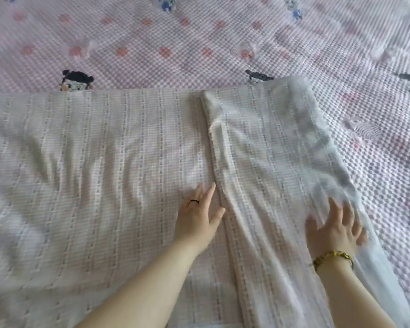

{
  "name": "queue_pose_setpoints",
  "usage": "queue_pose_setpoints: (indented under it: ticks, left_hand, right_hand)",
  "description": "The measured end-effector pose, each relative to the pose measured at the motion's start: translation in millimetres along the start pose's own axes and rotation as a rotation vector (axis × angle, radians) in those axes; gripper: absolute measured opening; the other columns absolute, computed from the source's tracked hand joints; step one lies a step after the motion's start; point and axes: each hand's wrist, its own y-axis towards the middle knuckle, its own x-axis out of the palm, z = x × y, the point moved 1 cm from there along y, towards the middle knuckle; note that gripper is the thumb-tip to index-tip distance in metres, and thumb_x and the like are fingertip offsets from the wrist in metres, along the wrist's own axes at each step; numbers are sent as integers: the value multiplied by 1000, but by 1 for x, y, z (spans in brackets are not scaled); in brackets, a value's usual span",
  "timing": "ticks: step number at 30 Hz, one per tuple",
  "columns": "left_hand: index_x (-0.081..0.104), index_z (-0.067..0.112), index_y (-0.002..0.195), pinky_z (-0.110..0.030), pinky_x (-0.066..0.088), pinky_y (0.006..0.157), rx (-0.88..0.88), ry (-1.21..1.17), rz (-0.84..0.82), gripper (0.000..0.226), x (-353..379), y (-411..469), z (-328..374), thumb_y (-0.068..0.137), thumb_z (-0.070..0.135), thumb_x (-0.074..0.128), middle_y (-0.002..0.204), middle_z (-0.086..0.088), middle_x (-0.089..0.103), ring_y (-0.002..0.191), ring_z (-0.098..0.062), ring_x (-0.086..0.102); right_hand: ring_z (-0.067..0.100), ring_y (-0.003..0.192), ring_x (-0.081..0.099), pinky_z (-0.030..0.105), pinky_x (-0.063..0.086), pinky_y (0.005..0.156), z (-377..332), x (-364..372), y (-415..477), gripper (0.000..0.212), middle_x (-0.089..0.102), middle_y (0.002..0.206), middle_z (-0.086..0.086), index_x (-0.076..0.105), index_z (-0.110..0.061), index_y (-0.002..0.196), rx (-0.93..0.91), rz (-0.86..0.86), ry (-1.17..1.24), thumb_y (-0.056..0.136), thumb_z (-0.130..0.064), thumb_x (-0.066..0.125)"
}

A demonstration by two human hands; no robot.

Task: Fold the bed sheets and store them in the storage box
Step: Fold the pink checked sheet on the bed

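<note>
A pale striped bed sheet (100, 162) lies spread across the bed. Its right part is folded over toward the middle, so a doubled flap (265, 143) lies on top with its edge running down the centre. My left hand (199, 216), wearing a dark ring, rests flat on the single layer just left of that edge, fingers straight. My right hand (334, 230), with a gold bracelet at the wrist, presses flat on the folded flap near its right side, fingers spread. The storage box is not in view.
Under the sheet lies a pink checked bed cover (199, 43) with flower and cartoon prints, filling the far side and the right. The picture is blurred by motion.
</note>
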Motion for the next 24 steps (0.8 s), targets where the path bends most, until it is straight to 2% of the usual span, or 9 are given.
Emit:
queue_pose_setpoints:
  ticks: [3,6,9,10,13,16,18,20,24]
  left_hand:
    - [15,19,148,-27,20,110,-154,-287,161,62,10,41,46,95,32,45,155,-7,16,142,-21,21]
    - [13,26,148,-33,30,105,-332,-425,264,64,-3,96,67,94,35,47,153,-8,23,135,-27,32]
    - [21,26,146,-32,32,109,-242,-559,292,68,-16,149,71,89,15,56,150,-8,29,133,-24,36]
    - [27,23,145,-25,37,104,-197,-550,271,66,-20,161,74,88,4,55,149,-9,30,128,-22,40]
    - [40,19,139,-7,44,61,-80,-418,222,60,-29,184,86,87,-12,42,148,-9,33,96,-15,52]
    - [38,22,139,-8,41,47,-55,-283,251,58,-40,192,86,90,-8,37,144,-17,37,69,-16,53]
    - [32,22,143,-20,48,68,-120,-130,222,59,-41,192,70,91,-4,41,143,-21,35,94,-36,57]
    - [23,21,146,-34,38,98,-149,68,146,65,-38,188,58,90,-3,45,149,-17,27,126,-37,40]
    - [21,29,146,-38,15,114,-181,356,256,60,-33,163,67,93,13,44,158,-4,-3,141,-33,14]
  right_hand:
    - [21,144,6,37,3,116,61,-8,27,74,7,157,2,12,-20,148,204,-170,20,89,-55,40]
    - [25,141,18,38,12,115,88,-11,49,77,20,154,6,16,-23,147,173,-198,114,85,-49,53]
    - [25,139,22,38,17,112,96,-19,65,75,27,150,9,20,-21,146,171,-198,161,85,-46,56]
    - [26,137,24,38,21,110,98,-20,70,73,30,148,10,24,-17,144,163,-223,173,85,-45,56]
    - [26,123,44,37,39,93,97,-26,75,65,38,144,7,33,-13,140,186,-283,369,85,-34,60]
    - [27,107,51,35,41,82,96,-32,72,60,45,137,10,36,-13,138,271,-300,380,87,-37,56]
    - [27,100,51,34,40,76,94,-35,69,60,49,132,12,35,-14,138,300,-332,344,88,-40,54]
    - [24,89,48,30,37,66,93,-36,67,59,52,124,13,34,-14,139,295,-352,347,89,-39,53]
    - [20,83,55,27,44,61,89,-49,66,57,55,119,10,36,-14,140,236,-411,449,88,-27,58]
